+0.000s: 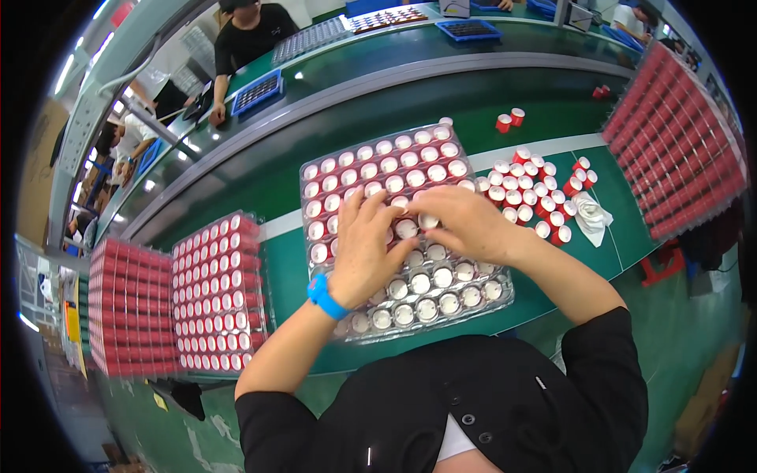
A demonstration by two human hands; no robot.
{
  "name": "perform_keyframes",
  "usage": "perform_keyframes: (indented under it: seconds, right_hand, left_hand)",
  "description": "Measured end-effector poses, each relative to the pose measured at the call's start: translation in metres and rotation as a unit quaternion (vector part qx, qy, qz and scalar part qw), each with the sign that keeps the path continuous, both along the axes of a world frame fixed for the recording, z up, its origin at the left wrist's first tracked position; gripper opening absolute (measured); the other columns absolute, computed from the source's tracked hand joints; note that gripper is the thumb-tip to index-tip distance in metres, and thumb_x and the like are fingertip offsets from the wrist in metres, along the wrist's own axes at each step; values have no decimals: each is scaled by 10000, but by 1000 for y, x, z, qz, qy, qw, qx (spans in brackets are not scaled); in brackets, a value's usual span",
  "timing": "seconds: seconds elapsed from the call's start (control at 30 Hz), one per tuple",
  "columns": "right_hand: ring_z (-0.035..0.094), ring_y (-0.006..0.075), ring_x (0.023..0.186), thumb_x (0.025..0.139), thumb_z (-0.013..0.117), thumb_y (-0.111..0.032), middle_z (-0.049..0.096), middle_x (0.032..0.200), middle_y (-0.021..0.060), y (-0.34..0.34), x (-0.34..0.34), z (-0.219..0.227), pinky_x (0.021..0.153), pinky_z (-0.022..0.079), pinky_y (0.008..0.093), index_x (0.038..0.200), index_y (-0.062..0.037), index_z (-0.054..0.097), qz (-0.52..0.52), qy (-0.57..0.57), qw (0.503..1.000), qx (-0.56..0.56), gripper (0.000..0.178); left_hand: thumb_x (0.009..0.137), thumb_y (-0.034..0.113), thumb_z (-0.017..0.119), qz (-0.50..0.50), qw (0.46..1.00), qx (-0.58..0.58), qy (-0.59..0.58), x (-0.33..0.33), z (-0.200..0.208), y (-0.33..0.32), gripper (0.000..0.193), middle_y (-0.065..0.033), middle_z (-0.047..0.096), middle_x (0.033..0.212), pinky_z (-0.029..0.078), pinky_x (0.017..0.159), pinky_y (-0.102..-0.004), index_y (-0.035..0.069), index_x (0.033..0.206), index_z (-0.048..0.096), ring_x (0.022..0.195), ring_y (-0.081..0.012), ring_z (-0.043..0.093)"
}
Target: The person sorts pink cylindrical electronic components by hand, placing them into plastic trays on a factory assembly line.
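Observation:
In front of me lies a clear plastic tray (353,162) with rows of small red cylinders with white round tops. Closer to my body is a second clear tray (505,298), whose round white pieces show no red sides; the first tray overlaps its far part. My left hand (359,240), with a blue wristband (324,296), rests over the upper tray with its fingers spread. Beside it, my right hand (469,225) bends its thumb and fingers around a white-topped red cylinder (428,221) near the tray's front edge. Its fingertips partly cover that piece.
Loose red cylinders (527,183) and a crumpled white cloth (591,219) lie to the right. Tall stacks of filled trays (678,142) stand at right and left, beside another filled tray (217,292). A conveyor (347,79) runs beyond; a co-worker (251,39) sits across it.

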State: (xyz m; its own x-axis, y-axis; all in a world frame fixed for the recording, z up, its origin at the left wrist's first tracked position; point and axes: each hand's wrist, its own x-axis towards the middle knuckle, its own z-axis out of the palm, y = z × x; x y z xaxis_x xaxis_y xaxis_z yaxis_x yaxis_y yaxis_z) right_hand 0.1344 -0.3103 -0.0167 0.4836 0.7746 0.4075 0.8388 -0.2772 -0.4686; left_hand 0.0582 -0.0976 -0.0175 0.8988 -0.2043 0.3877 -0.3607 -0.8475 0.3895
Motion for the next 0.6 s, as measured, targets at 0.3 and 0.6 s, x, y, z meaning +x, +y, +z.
perform_keyframes:
  seconds: [0.3, 0.6]
  right_hand:
    - [688, 218, 866, 922, 630, -412, 671, 1147, 117, -12, 193, 3, 788, 552, 332, 1287, -76, 600, -247, 135, 959, -9, 497]
    - [704, 243, 815, 779, 758, -466, 714, 1017, 91, 86, 263, -21, 692, 579, 394, 1110, -51, 700, -126, 239, 844, -463, 533]
  left_hand:
    - [858, 230, 744, 93, 982, -161, -21, 15, 11, 32, 414, -198, 586, 1302, 344, 1112, -480, 28, 1200, 629, 1297, -398, 462]
    - [870, 196, 738, 107, 973, -206, -10, 18, -2, 34, 360, -169, 597, 1297, 350, 1113, -456, 38, 1178, 641, 1298, -351, 475]
